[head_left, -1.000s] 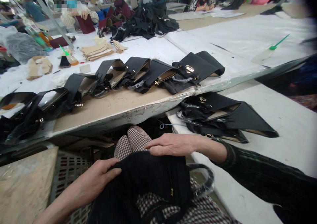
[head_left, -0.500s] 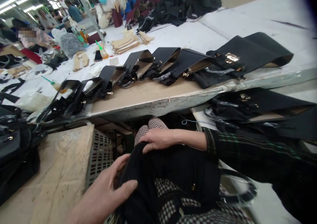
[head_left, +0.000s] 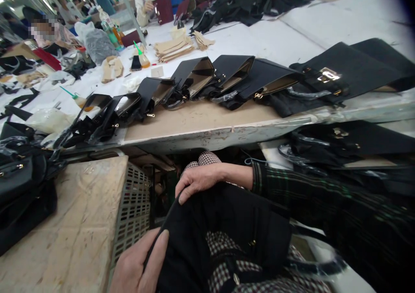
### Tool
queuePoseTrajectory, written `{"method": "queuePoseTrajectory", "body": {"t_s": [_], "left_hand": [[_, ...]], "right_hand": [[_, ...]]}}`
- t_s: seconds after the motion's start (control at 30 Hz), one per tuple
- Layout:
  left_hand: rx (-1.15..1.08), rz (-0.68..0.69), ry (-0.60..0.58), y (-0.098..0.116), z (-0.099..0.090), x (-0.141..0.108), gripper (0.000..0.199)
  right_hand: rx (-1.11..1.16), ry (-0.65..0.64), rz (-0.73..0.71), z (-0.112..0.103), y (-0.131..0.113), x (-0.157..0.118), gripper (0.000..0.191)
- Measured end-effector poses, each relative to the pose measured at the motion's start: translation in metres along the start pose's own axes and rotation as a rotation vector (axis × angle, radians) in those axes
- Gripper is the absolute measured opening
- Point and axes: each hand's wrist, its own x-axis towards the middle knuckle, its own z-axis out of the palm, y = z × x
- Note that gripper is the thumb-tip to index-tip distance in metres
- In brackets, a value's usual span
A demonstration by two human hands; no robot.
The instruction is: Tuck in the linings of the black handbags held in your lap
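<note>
A black handbag (head_left: 240,215) lies across my lap, its dark lining turned outward and a gold zip pull (head_left: 252,243) showing on it. My left hand (head_left: 139,260) pinches the bag's edge at the lower left between thumb and fingers. Further up the same edge, my right hand (head_left: 201,178) grips it with the thumb on the near side. Between the two hands the edge runs in a straight slanted line. A plastic-wrapped handle (head_left: 320,262) loops out at the bag's right end. Checked cloth (head_left: 223,245) shows beneath the bag.
Several black bags (head_left: 236,83) lie in a row along the white worktable (head_left: 272,38). More bags are stacked at right (head_left: 366,146) and at left (head_left: 26,176), beside a cardboard-topped surface (head_left: 65,215) and plastic crate (head_left: 131,206). Across the table a person holds a maroon piece (head_left: 163,8).
My left hand has closed from a spread grasp onto the bag's edge. My right hand has shifted slightly left and down along it, and the edge is now straighter. The view has moved somewhat.
</note>
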Motion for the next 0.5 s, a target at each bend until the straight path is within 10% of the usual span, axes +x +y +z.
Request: {"method": "queuePoseTrajectory", "body": {"t_s": [0.5], "left_hand": [[-0.083,-0.068,-0.036,-0.012,0.007,0.019,0.045]], "right_hand": [[0.034,0.099,0.019,0.009,0.009,-0.035,0.032]]}}
